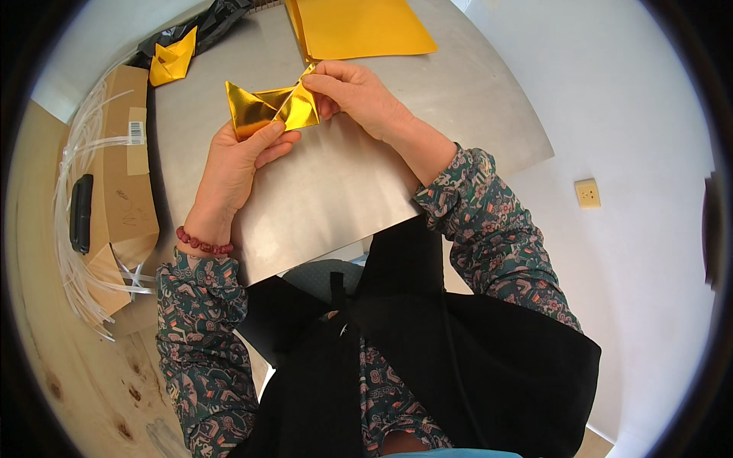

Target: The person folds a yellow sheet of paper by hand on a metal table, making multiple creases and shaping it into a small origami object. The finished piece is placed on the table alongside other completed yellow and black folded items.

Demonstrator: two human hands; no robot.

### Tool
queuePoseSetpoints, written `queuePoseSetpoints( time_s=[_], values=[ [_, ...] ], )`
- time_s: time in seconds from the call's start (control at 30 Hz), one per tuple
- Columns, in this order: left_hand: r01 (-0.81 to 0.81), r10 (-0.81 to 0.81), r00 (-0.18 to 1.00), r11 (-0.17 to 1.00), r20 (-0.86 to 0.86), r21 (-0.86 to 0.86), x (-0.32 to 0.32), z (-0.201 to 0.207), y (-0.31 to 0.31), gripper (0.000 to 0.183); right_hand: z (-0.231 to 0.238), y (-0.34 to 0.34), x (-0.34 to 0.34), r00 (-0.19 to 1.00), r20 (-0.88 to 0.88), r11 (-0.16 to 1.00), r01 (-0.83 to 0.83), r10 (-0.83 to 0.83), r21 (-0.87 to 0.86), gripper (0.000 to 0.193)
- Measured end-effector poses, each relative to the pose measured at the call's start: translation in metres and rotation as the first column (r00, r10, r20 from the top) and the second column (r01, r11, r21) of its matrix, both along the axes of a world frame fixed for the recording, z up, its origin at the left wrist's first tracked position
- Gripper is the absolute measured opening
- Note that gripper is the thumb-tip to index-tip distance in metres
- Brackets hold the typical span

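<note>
A shiny gold sheet of foil paper [256, 111], folded into a pointed shape, is held up between my two hands above the metal table [336, 191]. My left hand [243, 156] pinches its lower edge, thumb on top and fingers curled beneath. At the upper right corner, my right hand [355, 95] grips a raised fold between thumb and fingers. A pale edge runs slantwise across the piece from one hand to the other. Another folded gold paper piece [173, 59] lies at the table's far left.
Behind my hands lies a stack of flat gold paper sheets [366, 30]. Black plastic [217, 23] is bunched at the far left. A cardboard box [126, 175] with white straps [76, 160] and a black handle stands left of the table. A wall socket [587, 193] is at the right.
</note>
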State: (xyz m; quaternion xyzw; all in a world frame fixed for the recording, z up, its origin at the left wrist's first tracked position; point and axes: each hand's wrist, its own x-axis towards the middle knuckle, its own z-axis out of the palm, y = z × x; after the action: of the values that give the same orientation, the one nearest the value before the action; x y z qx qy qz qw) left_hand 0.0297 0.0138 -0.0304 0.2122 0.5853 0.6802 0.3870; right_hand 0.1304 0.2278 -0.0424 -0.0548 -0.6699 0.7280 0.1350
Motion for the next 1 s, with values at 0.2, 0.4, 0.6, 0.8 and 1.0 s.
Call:
queuePoseSetpoints(
  time_s=[0.2,0.4,0.6,0.8,1.0],
  values=[
    [-0.035,0.035,0.999,0.999,0.011,0.026,-0.005,-0.005,-0.003,0.03,0.006,-0.007,0.005,0.998,0.066,1.0,0.023,-0.022,-0.013,0.026],
    [-0.059,0.054,0.997,0.994,0.062,0.087,-0.009,-0.006,-0.006,0.03,0.011,-0.009,0.01,0.993,0.101,0.996,-0.072,0.067,0.05,0.021],
    [-0.051,0.045,0.996,0.995,0.072,0.09,-0.009,-0.005,-0.009,0.029,0.007,-0.007,0.008,0.99,0.105,0.994,-0.096,0.091,0.042,0.019],
    [-0.016,0.009,0.997,0.997,0.081,0.081,-0.011,-0.005,-0.012,0.028,0.005,-0.001,0.007,0.983,0.103,0.987,-0.154,0.15,0.041,0.018],
    [-0.018,0.011,0.996,0.996,0.084,0.083,-0.012,-0.006,-0.011,0.028,0.007,-0.003,0.008,0.983,0.101,0.982,-0.164,0.154,0.097,0.017]
  ],
)
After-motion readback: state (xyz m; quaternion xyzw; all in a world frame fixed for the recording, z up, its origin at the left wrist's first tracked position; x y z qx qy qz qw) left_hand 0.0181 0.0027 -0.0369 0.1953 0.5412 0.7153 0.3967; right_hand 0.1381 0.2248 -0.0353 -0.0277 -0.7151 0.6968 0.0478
